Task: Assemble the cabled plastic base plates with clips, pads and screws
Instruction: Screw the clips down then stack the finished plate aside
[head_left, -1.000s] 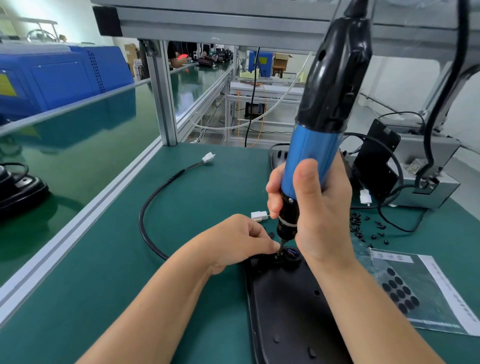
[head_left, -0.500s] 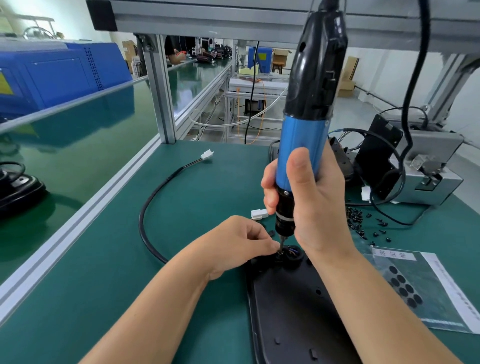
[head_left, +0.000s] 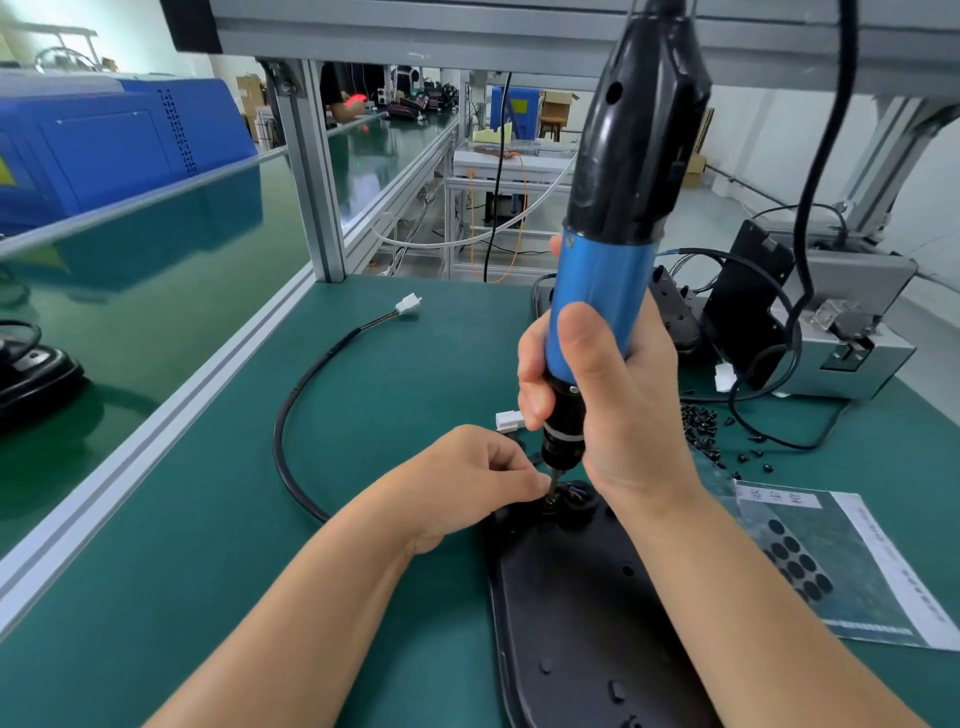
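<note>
A black plastic base plate (head_left: 576, 613) lies flat on the green mat in front of me. Its black cable (head_left: 291, 415) loops to the left and ends in a white connector (head_left: 408, 303). My right hand (head_left: 613, 395) grips an upright blue and black electric screwdriver (head_left: 618, 218), whose bit stands on a screw at the plate's far end. My left hand (head_left: 478, 478) pinches the small part right beside the bit tip (head_left: 551, 493); what its fingertips hold is hidden. A second white connector (head_left: 509, 420) shows just behind the hands.
Loose black screws (head_left: 706, 426) lie scattered to the right, with a sheet of round black pads (head_left: 800, 561) nearer me. A grey metal box with cables (head_left: 852, 332) and upright black plates (head_left: 748, 301) stand at the back right. An aluminium rail (head_left: 171, 415) borders the mat on the left.
The screwdriver has tilted slightly more upright and the view has shifted a little. Both hands stay at the plate's far end.
</note>
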